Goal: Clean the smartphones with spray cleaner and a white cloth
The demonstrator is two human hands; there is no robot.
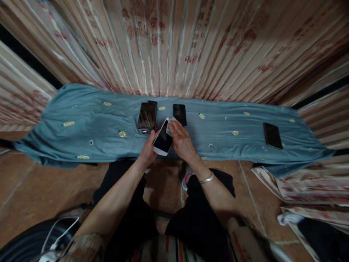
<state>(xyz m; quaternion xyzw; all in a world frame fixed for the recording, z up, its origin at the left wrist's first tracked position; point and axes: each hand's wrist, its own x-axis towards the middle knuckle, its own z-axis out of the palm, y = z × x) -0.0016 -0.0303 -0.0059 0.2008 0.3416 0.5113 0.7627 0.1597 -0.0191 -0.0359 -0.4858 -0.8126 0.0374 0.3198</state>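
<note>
With your left hand (149,148) clamped on the white phone (163,142) at the blue cover's (218,140) near edge, press the white wipe (169,129) evenly against its screen (164,137), right hand (182,141) fingers together.

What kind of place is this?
Probably a room in a home: patterned curtains hang behind a bench-like surface draped in blue cloth, above a tiled floor.
</note>
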